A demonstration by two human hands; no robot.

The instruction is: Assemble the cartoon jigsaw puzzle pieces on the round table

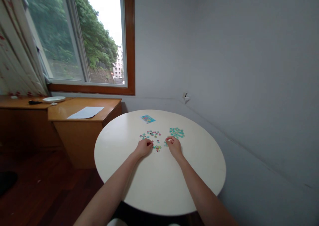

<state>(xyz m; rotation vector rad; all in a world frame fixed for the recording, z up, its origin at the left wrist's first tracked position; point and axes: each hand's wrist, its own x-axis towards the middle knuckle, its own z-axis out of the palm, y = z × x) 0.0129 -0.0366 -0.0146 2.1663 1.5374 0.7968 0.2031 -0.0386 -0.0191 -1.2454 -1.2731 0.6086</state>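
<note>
Small jigsaw pieces lie on a round white table [159, 186]. A mixed-colour cluster of pieces [152, 133] sits just beyond my left hand [144, 147], whose fingers are curled at the cluster's near edge. A few joined pieces [157, 148] lie between my hands. My right hand [173, 145] has its fingers pinched together by the near edge of a teal pile of pieces [176, 132]. What either hand grips is too small to make out.
A small blue picture card [148, 119] lies at the table's far side. To the left stands a wooden cabinet [79, 133] with a sheet of paper [86, 112], and a white plate [53, 99] sits on the desk behind. Grey walls close in behind and on the right.
</note>
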